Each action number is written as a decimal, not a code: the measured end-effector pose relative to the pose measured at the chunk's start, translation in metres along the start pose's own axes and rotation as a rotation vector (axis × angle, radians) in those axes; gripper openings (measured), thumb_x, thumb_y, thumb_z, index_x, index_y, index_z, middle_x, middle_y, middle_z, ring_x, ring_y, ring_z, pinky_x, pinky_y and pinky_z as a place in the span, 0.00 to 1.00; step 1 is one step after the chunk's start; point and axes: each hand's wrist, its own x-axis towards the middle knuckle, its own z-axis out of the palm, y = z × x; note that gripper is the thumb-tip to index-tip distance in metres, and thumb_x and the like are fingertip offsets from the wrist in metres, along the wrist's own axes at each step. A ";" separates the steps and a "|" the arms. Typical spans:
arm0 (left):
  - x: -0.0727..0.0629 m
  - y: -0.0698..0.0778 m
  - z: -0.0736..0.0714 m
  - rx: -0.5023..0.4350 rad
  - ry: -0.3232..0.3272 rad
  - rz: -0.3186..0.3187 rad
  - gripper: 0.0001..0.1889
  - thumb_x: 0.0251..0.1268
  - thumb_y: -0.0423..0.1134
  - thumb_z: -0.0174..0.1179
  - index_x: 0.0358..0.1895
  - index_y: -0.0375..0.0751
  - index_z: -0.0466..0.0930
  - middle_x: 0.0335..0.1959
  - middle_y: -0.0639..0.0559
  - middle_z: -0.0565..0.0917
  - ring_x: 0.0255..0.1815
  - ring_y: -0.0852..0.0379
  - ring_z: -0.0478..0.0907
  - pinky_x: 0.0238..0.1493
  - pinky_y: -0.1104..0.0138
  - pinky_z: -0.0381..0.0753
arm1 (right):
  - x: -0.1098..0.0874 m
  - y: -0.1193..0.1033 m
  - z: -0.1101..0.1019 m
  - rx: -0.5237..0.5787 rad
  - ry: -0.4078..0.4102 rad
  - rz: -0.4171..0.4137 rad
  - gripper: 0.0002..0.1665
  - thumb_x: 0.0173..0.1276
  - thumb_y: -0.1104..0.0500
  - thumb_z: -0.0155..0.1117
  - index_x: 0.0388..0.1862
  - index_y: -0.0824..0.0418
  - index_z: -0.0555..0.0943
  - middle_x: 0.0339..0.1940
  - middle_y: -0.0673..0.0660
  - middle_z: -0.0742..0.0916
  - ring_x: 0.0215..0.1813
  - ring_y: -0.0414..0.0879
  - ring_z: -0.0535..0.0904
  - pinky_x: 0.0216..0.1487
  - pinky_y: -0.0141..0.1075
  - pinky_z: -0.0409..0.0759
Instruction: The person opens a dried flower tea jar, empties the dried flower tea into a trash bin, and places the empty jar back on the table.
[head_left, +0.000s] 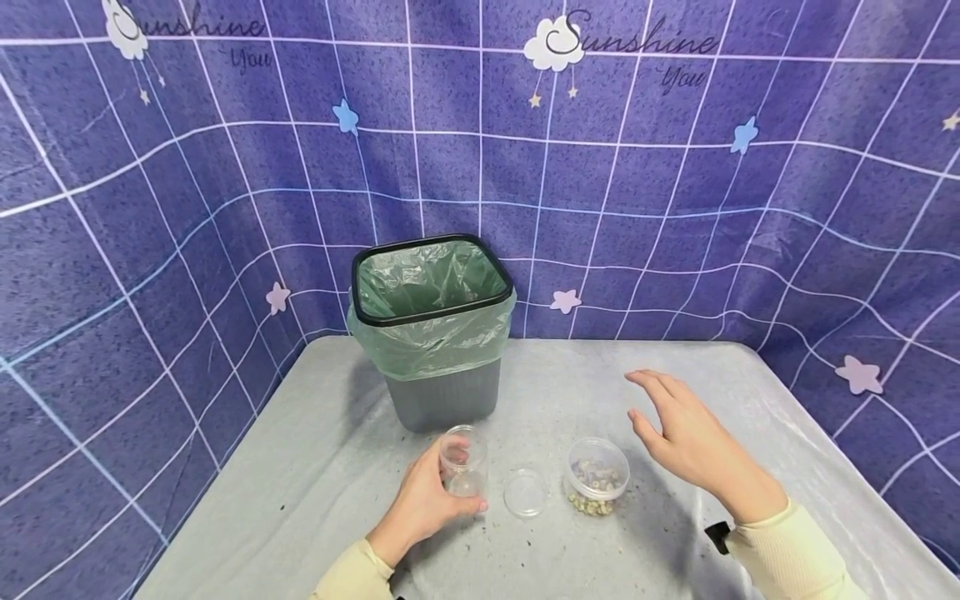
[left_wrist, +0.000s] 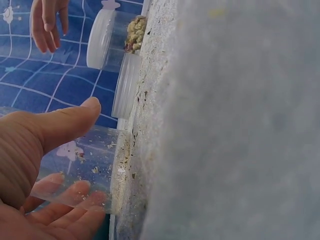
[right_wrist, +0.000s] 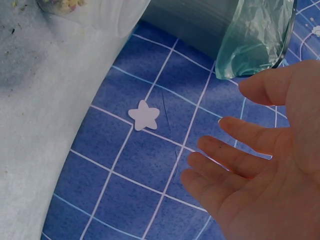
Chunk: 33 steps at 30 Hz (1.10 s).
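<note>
I can't see the floor of the bin; the green liner hides it. The left hand's fingers lie partly behind the clear jar. Both cream sleeves run out of the head view's bottom edge, and the black piece beside one is too small to name, like the dark specks on the tablecloth, which blurs to grey in the left wrist view. The right wrist view's top edge cuts off the lidded jar.
</note>
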 end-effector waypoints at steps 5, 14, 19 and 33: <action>-0.002 -0.001 -0.001 0.002 -0.002 0.010 0.49 0.32 0.49 0.88 0.65 0.48 0.73 0.58 0.48 0.84 0.48 0.55 0.79 0.50 0.57 0.79 | -0.002 0.000 0.001 0.003 0.004 -0.002 0.30 0.68 0.63 0.66 0.68 0.68 0.74 0.63 0.66 0.82 0.66 0.63 0.77 0.68 0.58 0.71; -0.009 0.007 -0.008 -0.063 0.015 0.006 0.54 0.34 0.46 0.88 0.71 0.48 0.67 0.68 0.43 0.77 0.69 0.42 0.76 0.67 0.47 0.75 | -0.004 -0.001 0.001 0.002 0.012 0.003 0.30 0.68 0.64 0.66 0.68 0.68 0.74 0.63 0.66 0.81 0.66 0.63 0.76 0.68 0.58 0.71; -0.011 0.024 -0.016 -0.059 0.054 -0.004 0.55 0.32 0.48 0.88 0.72 0.52 0.68 0.68 0.44 0.77 0.68 0.39 0.76 0.67 0.47 0.75 | -0.003 -0.002 -0.001 0.004 0.015 0.004 0.30 0.68 0.64 0.66 0.68 0.68 0.74 0.63 0.66 0.81 0.66 0.63 0.76 0.68 0.58 0.71; -0.015 0.068 -0.033 0.056 0.148 0.076 0.55 0.35 0.54 0.86 0.75 0.55 0.70 0.73 0.57 0.73 0.74 0.49 0.70 0.71 0.45 0.69 | -0.012 -0.002 -0.007 0.000 0.016 0.021 0.31 0.69 0.62 0.66 0.70 0.67 0.73 0.66 0.66 0.80 0.68 0.64 0.75 0.68 0.59 0.69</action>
